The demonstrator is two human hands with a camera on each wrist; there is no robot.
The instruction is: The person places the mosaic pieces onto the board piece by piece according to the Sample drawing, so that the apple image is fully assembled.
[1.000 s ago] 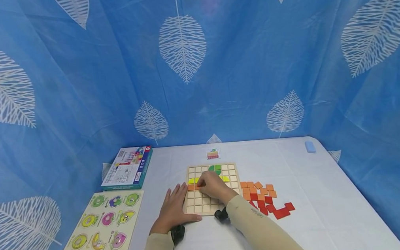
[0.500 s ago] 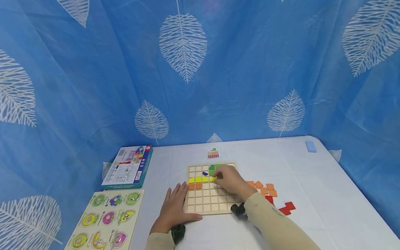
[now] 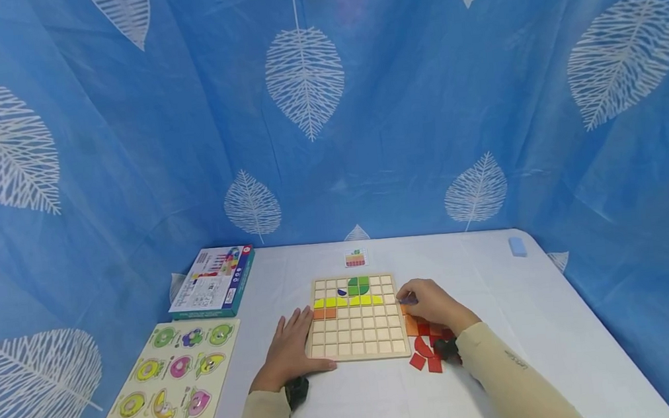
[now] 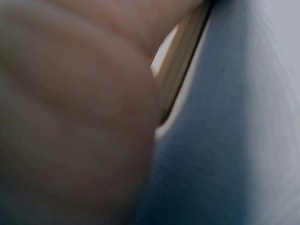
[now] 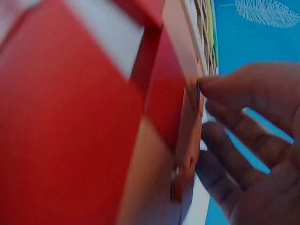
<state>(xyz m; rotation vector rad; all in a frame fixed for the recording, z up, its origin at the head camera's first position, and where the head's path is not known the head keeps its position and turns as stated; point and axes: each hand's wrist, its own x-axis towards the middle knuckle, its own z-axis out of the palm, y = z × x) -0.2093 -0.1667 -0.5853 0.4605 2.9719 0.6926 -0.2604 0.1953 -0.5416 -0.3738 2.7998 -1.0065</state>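
Note:
A square wooden grid board [image 3: 356, 358] lies on the table, with a row of yellow tiles [image 3: 331, 302], two orange tiles [image 3: 324, 313], green pieces [image 3: 358, 286] and a dark blue piece [image 3: 342, 292] set in it. My left hand [image 3: 290, 349] rests at the board's left front corner, fingers spread along the side and thumb along the front edge. Just past the right edge, my right hand [image 3: 432, 301] pinches a small dark purple-looking tile [image 3: 408, 301] between thumb and fingertips. In the right wrist view, orange and red tiles [image 5: 61, 122] lie close beside the fingertips.
Loose red tiles [image 3: 424, 347] lie right of the board, partly under my right wrist. Behind the board is a small pattern card [image 3: 356, 257]. A boxed game [image 3: 212, 281] and a fruit puzzle board [image 3: 164, 383] stand left; a light blue block [image 3: 517, 247] sits far right.
My right hand has moved right, from over the board's orange and yellow rows to the loose tiles beside it. The dark blue piece and two orange tiles show uncovered. My left hand stays put.

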